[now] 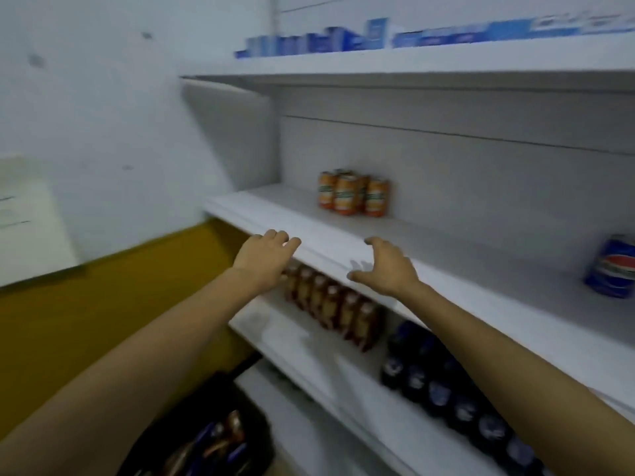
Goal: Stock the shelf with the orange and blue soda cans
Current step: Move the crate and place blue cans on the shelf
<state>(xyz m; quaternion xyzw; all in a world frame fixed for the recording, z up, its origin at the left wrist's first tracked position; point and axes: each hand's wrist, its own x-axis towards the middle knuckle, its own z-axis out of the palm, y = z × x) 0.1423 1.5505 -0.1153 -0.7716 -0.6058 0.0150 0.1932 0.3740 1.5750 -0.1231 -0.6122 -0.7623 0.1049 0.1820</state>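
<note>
- Down at the bottom left, a dark basket [251, 424] holds more cans, some blue, some coppery orange, all blurred.
- The left hand [263, 257] reaches to the front edge of the white middle shelf [275, 207], fingers loosely bent, gripping nothing.
- Under that shelf, a row of orange drink packs [330, 304] lines the lower shelf; the labels can't be read.
- On the middle shelf, near the back wall, the orange soda cans [354, 194] stand upright in a tight cluster, each with a pale label band, the writing too blurred to make out.
- The right hand [386, 267] hovers at the same shelf edge, fingers spread and relaxed, empty.
- Dark blue-capped bottles [446, 389] crowd the lower shelf to the right.
- Far right, one blue soda can [613, 266] stands alone on the middle shelf, showing a red, white and blue globe logo.
- Up top, blue boxes [343, 41] line the highest shelf.
</note>
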